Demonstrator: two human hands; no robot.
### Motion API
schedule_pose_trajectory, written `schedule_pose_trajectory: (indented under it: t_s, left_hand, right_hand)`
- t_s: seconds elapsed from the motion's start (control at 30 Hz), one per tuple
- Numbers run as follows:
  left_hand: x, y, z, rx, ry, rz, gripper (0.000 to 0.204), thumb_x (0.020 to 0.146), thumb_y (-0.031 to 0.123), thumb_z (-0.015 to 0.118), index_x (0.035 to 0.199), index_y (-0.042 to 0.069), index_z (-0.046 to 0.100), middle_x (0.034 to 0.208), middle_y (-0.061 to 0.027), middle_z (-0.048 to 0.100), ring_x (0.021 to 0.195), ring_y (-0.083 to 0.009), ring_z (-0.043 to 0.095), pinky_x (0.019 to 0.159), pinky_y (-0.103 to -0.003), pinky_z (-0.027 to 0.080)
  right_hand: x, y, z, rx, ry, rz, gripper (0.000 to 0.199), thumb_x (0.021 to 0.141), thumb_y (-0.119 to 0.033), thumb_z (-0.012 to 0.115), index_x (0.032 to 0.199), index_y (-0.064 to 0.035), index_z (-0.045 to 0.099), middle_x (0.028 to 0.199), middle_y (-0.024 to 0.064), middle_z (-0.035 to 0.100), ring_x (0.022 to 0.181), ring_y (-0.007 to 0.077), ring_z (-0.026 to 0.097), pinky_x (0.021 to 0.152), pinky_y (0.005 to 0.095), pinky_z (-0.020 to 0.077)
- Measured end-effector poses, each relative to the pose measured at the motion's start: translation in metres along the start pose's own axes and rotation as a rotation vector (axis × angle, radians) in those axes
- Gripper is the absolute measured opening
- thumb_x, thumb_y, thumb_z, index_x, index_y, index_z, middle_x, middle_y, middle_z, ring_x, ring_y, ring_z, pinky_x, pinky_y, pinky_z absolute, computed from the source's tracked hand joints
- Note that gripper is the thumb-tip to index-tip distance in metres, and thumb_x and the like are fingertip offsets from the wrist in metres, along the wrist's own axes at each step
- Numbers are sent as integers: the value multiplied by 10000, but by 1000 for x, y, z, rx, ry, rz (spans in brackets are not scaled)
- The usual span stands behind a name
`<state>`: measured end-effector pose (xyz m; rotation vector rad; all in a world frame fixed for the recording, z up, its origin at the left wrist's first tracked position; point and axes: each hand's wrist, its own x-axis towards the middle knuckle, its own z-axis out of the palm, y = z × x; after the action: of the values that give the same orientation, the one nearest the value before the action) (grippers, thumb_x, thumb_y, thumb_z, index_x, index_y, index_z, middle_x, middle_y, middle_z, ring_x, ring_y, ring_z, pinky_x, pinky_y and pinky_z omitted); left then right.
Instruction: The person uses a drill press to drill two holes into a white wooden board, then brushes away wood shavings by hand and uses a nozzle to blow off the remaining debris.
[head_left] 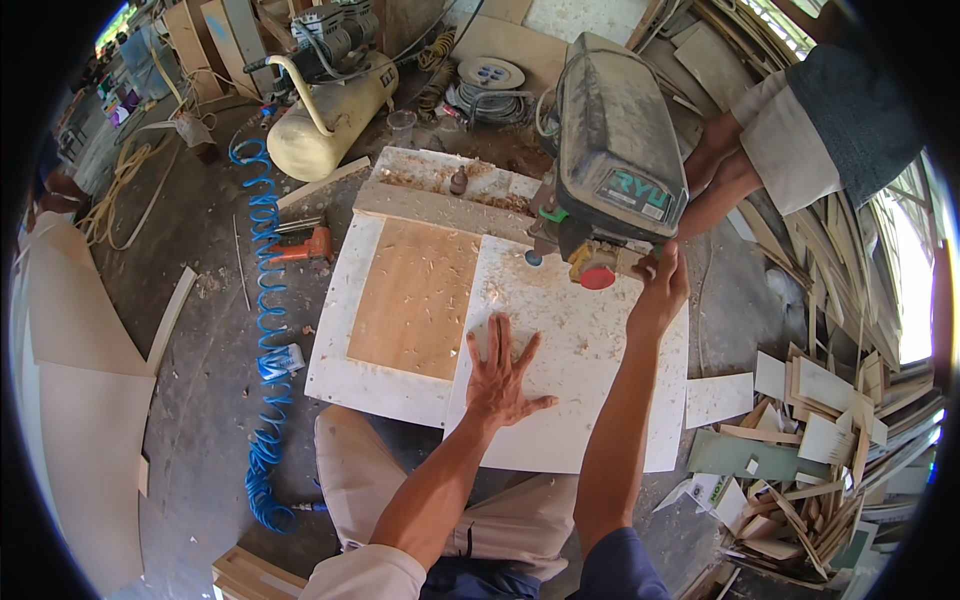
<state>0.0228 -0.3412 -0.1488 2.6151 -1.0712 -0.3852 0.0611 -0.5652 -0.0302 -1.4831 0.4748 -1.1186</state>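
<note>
A bench drill press with a dusty dark housing and a red button stands over the far right of a white board. Its chuck and bit point down at the board's surface. My left hand lies flat on this board, fingers spread. Beside the red button, my right hand is closed around what looks like the press's lever, mostly hidden by the fingers. Wood shavings are scattered over the board. To its left lies a brown wood panel, along a wooden fence strip.
An orange tool and a coiled blue air hose lie on the floor at left. Behind them stands a cream air compressor. Another person's bare limbs are right beside the press. Wood offcuts pile up at right.
</note>
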Motion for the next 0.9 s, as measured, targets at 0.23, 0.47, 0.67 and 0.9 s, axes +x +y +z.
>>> schedule_pose_trajectory:
  t_s: [0.23,0.47,0.67,0.9]
  left_hand:
    - [0,0,3,-4,31,5,1138,788,915,475,1666,249,195,1678,-339,-45,1569,-475,-83,1168,-745,9]
    - [0,0,2,-10,18,1,1133,795,905,481,1669,250,180,1680,-337,-47,1569,-476,-86,1164,-750,13]
    - [0,0,2,6,8,0,1137,797,910,470,1671,249,166,1679,-340,-53,1568,-476,-88,1161,-753,22]
    - [0,1,-2,12,-17,-6,1138,800,913,462,1672,252,151,1678,-338,-59,1569,-472,-93,1171,-744,19]
  right_hand:
    - [-24,20,-12,-3,-36,-25,346,1063,-318,614,1183,-9,711,886,20,654,759,85,587,705,260,500]
    - [-26,28,-17,48,-82,-21,335,1057,-309,628,1207,-20,699,932,32,675,777,87,600,715,264,496]
    - [-26,33,-20,82,-106,-13,335,1054,-308,633,1220,-24,694,938,28,678,778,85,602,714,260,490]
    - [-26,32,-19,68,-90,-29,328,1057,-308,628,1193,-23,714,901,25,678,768,86,587,698,253,498]
